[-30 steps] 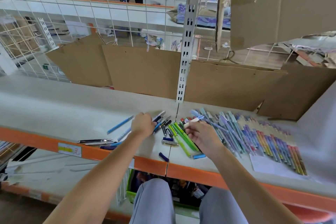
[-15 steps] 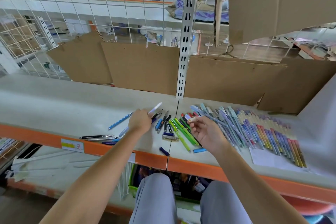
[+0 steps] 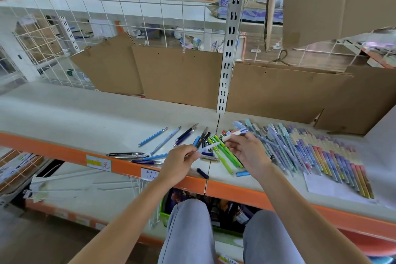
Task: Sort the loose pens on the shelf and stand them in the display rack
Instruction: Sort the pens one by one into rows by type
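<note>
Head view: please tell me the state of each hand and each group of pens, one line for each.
Left hand: holds a pale blue pen above the shelf.
Right hand: pinches a white pen, lifted.
Green pens: lying flat, loosely bunched.
Pastel pens: lying flat in a row.
Dark pens: lying flat near the shelf edge.

You have bare shelf point(image 3: 64, 113) to the left; scattered loose pens point(image 3: 162, 141) crowd the middle, packed pen rows point(image 3: 321, 156) fill the right, and cardboard sheets point(image 3: 177, 75) and a slotted upright point(image 3: 229, 49) wall the back.
</note>
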